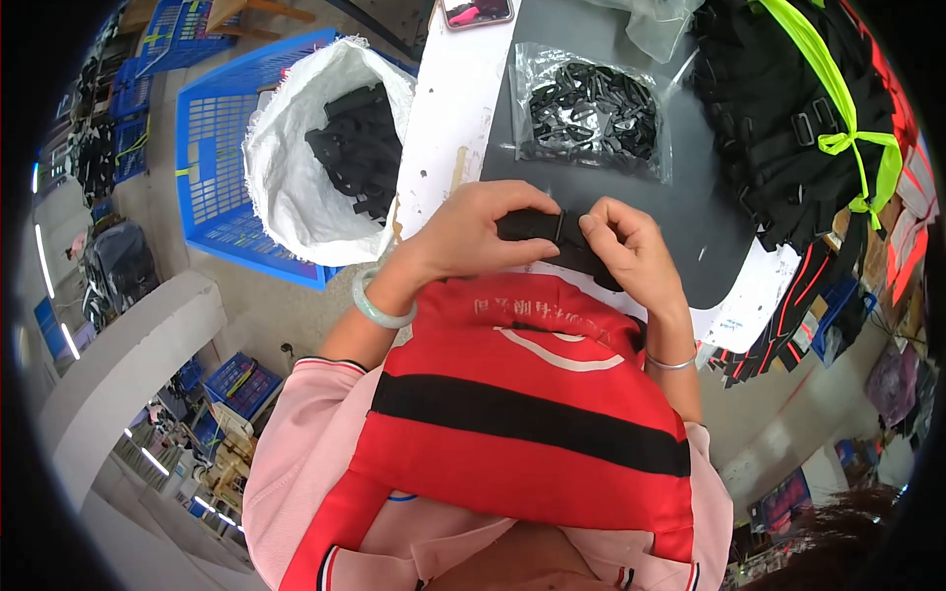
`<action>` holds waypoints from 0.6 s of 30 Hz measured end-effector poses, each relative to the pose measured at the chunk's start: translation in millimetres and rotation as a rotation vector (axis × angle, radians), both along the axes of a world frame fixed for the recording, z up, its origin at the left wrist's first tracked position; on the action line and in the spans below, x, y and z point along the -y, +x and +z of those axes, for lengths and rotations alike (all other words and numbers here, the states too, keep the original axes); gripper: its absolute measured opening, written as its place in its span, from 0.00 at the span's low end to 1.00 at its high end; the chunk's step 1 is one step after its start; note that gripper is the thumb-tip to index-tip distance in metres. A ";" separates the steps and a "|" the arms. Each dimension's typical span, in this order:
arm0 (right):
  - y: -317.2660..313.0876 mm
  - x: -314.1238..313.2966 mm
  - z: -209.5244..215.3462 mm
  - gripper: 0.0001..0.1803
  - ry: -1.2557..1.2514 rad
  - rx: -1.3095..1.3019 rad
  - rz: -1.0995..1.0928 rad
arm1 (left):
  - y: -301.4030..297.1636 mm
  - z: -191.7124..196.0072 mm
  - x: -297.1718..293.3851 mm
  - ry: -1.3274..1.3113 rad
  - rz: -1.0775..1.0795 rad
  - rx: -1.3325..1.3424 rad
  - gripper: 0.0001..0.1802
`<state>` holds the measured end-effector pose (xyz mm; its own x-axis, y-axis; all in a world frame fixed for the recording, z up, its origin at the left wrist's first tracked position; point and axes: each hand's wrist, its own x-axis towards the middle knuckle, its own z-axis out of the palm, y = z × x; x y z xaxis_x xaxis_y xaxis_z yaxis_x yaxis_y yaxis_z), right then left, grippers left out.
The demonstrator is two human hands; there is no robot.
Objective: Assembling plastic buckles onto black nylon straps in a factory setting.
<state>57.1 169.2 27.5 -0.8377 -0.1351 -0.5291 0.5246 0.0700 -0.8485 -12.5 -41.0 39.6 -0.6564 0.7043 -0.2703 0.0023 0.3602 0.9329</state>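
Near the table's front edge, my left hand (471,234) is curled with thumb and fingers on a wide black strap (530,226). A slim black buckle or slider (561,229) lies across the strap between my two hands. My right hand (639,258) pinches the strap at the buckle's right side, thumb against the forefinger. Part of the strap hangs down under the right hand. Just beyond my hands lies a clear plastic bag (662,148) of small black plastic buckle parts (591,108).
A blue basket (212,128) at the left holds a white woven sack (271,197) with black strap pieces (357,148). At the right is a heap of black straps (749,118) tied with a lime-green band (833,79). A phone (477,12) lies at the table's far edge.
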 end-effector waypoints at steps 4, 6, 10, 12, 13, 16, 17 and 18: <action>1.0 -2.6 2.7 0.13 0.071 -0.026 0.091 | 0.3 0.0 1.1 -0.026 -0.086 -0.147 0.19; 0.6 -3.6 1.4 0.12 0.009 -0.049 0.160 | 0.0 0.8 1.2 -0.055 -0.116 -0.162 0.19; 2.3 1.9 1.5 0.08 -0.138 0.074 0.113 | 4.3 -3.6 1.6 -0.005 -0.138 -0.139 0.19; 7.1 21.1 1.2 0.07 -0.314 -0.132 -0.261 | 8.6 -11.0 -0.2 0.190 0.122 0.000 0.19; 5.6 19.7 5.6 0.07 -0.315 -0.144 -0.256 | 11.5 -9.8 -1.1 0.209 0.203 0.163 0.16; -1.6 18.0 16.7 0.15 -0.156 -0.181 -0.067 | 17.4 -7.3 -1.9 0.244 0.342 0.528 0.12; -3.7 19.9 17.0 0.18 -0.066 -0.225 -0.032 | 19.1 -9.2 0.0 0.247 0.343 0.523 0.12; -5.0 20.3 15.8 0.20 0.023 -0.265 0.000 | 21.2 -13.7 0.7 0.289 0.355 0.596 0.10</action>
